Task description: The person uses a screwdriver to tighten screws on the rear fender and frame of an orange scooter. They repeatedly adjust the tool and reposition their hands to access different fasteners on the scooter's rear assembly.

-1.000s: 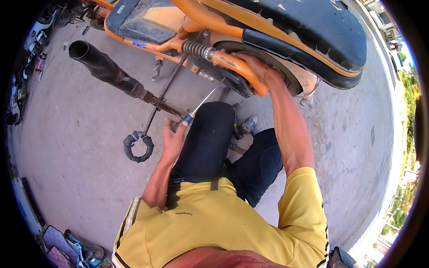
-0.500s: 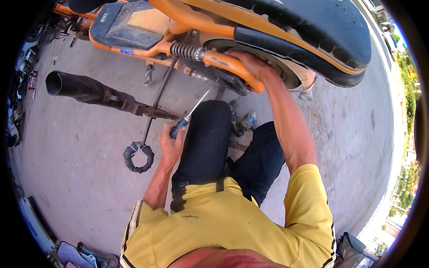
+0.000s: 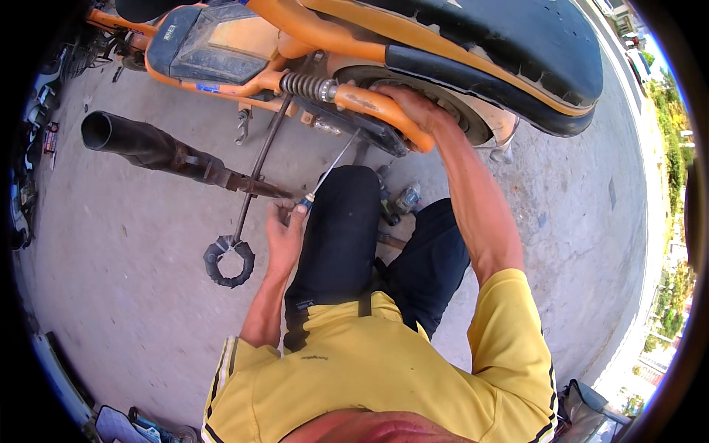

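Observation:
My left hand (image 3: 285,235) is closed round the blue handle of a screwdriver (image 3: 332,170). The metal shaft slants up to the right, and its tip meets a dark flat bar (image 3: 365,131) under the orange two-wheeler (image 3: 388,111). Above that bar, my right hand (image 3: 413,107) reaches in between the orange tube and the rear wheel (image 3: 473,122). Its fingertips are hidden there, so what they touch cannot be made out. Left of the tube sits a coil spring shock absorber (image 3: 308,86).
On the concrete, a rusty dark pipe (image 3: 162,151) lies across a long metal rod (image 3: 266,148) ending in a black-wrapped ring (image 3: 229,261). A power tool (image 3: 408,199) lies beyond my knees. The black seat (image 3: 532,52) overhangs at upper right.
My left hand has turned on the screwdriver's handle, covering more of it. The shaft stays at the same bar, and my right hand keeps its place by the wheel.

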The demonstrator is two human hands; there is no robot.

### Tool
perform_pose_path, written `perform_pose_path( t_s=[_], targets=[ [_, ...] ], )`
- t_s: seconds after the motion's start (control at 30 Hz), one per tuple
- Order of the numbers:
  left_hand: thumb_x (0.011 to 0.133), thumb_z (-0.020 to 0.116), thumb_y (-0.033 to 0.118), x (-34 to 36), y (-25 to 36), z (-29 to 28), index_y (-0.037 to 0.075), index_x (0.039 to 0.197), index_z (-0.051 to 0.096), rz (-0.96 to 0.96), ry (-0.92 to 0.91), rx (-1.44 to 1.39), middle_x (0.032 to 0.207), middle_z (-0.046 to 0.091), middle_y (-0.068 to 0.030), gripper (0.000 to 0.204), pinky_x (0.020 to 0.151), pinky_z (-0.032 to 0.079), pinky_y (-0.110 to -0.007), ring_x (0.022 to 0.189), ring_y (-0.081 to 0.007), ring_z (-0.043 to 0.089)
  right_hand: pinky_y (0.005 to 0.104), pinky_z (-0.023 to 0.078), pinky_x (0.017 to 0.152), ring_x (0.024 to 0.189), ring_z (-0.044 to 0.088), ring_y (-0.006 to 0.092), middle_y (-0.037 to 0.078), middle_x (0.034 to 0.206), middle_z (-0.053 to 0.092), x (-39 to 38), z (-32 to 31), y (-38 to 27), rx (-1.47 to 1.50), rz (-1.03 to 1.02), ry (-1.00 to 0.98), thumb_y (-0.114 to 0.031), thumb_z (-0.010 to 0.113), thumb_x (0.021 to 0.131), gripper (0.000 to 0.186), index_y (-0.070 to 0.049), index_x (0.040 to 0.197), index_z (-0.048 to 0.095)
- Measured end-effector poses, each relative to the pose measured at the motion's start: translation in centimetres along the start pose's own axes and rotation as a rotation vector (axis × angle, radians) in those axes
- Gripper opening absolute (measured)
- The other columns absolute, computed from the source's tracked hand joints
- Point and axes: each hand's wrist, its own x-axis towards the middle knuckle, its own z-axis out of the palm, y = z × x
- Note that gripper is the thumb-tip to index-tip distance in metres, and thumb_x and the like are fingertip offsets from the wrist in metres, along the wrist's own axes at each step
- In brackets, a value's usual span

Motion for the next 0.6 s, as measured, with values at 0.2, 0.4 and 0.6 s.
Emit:
perform_pose_path(
  t_s=[0.2,0.4,0.6],
  targets=[
    [0.095,0.079,0.023,0.3,0.6,0.1,0.001,0.101,0.059,0.276,-0.004,0.398,0.076,0.062,-0.0057,0.03,0.063,0.048,-0.031,0.066,-0.0137,0.055,0.0318,0.048,0.09,0.099,0.063,0.0132,0.003,0.123,0.069,-1.4,0.3,-1.4,-0.09,0.033,0.026,-0.049,0.051,0.102,0.043,-0.02,0.129,0.069],
    [0.099,0.074,0.023,0.5,-0.4,-0.1,0.006,0.091,0.056,0.035,-0.097,0.115,0.073,0.062,-0.0005,0.025,0.054,0.04,-0.024,0.063,-0.0064,0.053,0.0349,0.045,0.101,0.109,0.062,0.0176,0.006,0.133,0.066,0.1,-0.2,0.5,-0.252,-0.104,0.06,-0.049,0.051,0.102,0.049,-0.013,0.129,0.07],
    [0.101,0.071,0.026,0.7,2.0,0.1,0.01,0.093,0.055,-0.391,-0.154,-0.264,0.077,0.06,-0.0007,0.024,0.051,0.038,-0.021,0.062,-0.0073,0.056,0.035,0.044,0.103,0.115,0.063,0.0227,0.011,0.135,0.067,-0.1,-0.1,0.2,-0.174,-0.097,0.102,-0.047,0.054,0.101,0.05,-0.007,0.126,0.071]
  ],
)
